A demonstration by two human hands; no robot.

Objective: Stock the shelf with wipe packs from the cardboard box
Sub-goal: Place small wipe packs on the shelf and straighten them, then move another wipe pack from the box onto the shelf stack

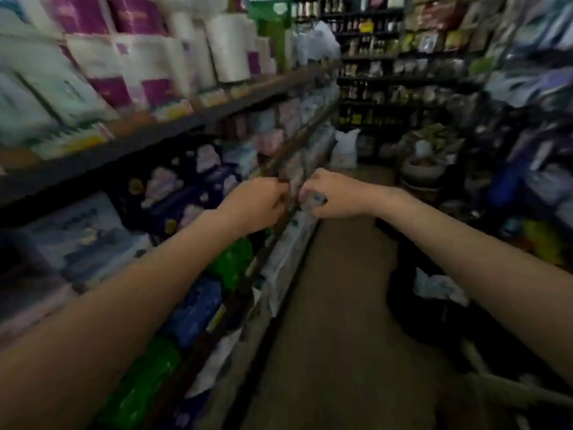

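The view is motion-blurred. Both my arms reach forward to the front edge of the middle shelf on the left. My right hand curls its fingers round a small pale wipe pack with a blue mark, right at the shelf rail. My left hand is close beside it, just left of the rail, with its fingers curled. Blur hides whether it pinches anything. Dark blue, green and pale packs fill the shelf rows below my left arm. No cardboard box is in view.
Paper rolls and purple-labelled packs stand on the top shelf. A narrow brown floor aisle runs ahead. A dark bin with a white bag sits at the right, and crowded shelves line the right side and far end.
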